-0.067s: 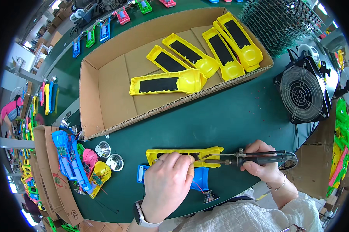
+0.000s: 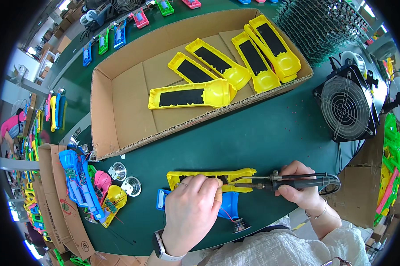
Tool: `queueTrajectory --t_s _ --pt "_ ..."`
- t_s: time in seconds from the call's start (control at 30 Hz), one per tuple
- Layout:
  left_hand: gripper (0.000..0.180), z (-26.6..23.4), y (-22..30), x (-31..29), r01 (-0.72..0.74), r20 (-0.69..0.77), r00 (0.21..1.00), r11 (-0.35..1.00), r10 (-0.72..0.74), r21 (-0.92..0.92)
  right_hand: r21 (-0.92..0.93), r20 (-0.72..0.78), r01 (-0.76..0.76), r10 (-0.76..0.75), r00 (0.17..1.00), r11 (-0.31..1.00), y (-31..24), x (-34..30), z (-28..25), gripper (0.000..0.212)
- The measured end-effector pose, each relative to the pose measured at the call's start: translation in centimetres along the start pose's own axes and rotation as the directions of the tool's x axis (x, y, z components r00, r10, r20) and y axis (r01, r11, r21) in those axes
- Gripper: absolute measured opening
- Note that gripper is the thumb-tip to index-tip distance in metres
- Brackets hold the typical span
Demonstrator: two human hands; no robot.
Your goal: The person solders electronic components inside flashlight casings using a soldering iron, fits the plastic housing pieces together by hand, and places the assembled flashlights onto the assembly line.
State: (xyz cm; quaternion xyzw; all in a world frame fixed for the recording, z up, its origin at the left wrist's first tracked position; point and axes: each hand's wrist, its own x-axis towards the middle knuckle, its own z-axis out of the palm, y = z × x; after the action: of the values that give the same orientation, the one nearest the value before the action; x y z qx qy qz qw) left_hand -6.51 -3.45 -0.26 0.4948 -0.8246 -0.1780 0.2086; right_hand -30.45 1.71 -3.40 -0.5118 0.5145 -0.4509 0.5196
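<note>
My right hand (image 2: 299, 186) is closed round a soldering iron (image 2: 293, 182) with a thin metal feed tube above its barrel. Its tip reaches left into a yellow plastic shell (image 2: 244, 174) lying lengthwise on the table. My left hand (image 2: 193, 210) bends over that shell with its fingers pinched together; what they hold is hidden beneath them. Partly under the left hand, nearer me, lies a blue plastic shell (image 2: 229, 205). A red wire runs from it to a small silver cup-shaped part (image 2: 240, 225).
A cardboard box (image 2: 129, 95) holding several yellow shells (image 2: 182, 96) stands behind my hands. To the left are blue housings (image 2: 81, 181) with wires and silver reflector cups (image 2: 132, 186). A black fan (image 2: 346, 104) and a stack of green-edged boards (image 2: 322, 31) stand at right.
</note>
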Motion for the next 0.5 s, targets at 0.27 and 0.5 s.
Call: queueTrajectory --t_s 0.27,0.5 --pt "0.008 0.1 -0.1 -0.3 -0.006 0.013 1.000 1.000 0.006 0.007 0.099 -0.023 -0.029 0.031 0.999 0.995 -0.2 -0.4 -0.2 0.028" --pt "0.008 0.2 -0.1 -0.2 -0.015 0.009 1.000 1.000 0.015 0.024 0.442 -0.211 0.060 0.039 0.977 0.895 0.9 -1.2 -0.2 0.036"
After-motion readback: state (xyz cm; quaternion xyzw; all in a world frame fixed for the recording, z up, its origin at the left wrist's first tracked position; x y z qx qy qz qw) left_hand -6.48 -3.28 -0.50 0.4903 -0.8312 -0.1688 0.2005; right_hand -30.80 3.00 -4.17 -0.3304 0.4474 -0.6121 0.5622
